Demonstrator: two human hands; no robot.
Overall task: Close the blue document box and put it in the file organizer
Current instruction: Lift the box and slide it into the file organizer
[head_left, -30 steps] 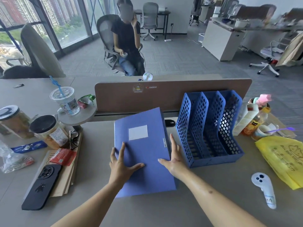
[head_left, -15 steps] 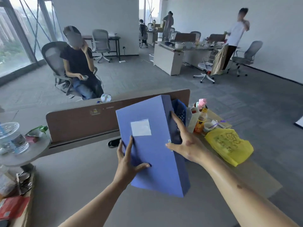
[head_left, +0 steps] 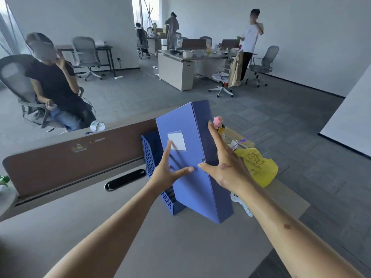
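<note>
The closed blue document box [head_left: 192,185], with a white label on its front, stands tilted and nearly upright in front of the blue perforated file organizer [head_left: 152,155]. It hides most of the organizer. My left hand [head_left: 167,171] lies flat on the box's front face. My right hand [head_left: 222,163] grips its right edge and spine, fingers spread upward. I cannot tell whether the box's lower end rests inside a slot or on the desk.
A brown desk divider [head_left: 60,161] runs behind the organizer, with a black cable slot [head_left: 125,179] in the desk. A yellow bag [head_left: 256,165], a white controller [head_left: 241,203] and bottles lie right of the box. A person sits on a chair [head_left: 14,81] beyond the divider.
The box went from flat on the desk to lifted, then swung upright and rightward over the organizer. Both hands stayed on it. My view turned to the right.
</note>
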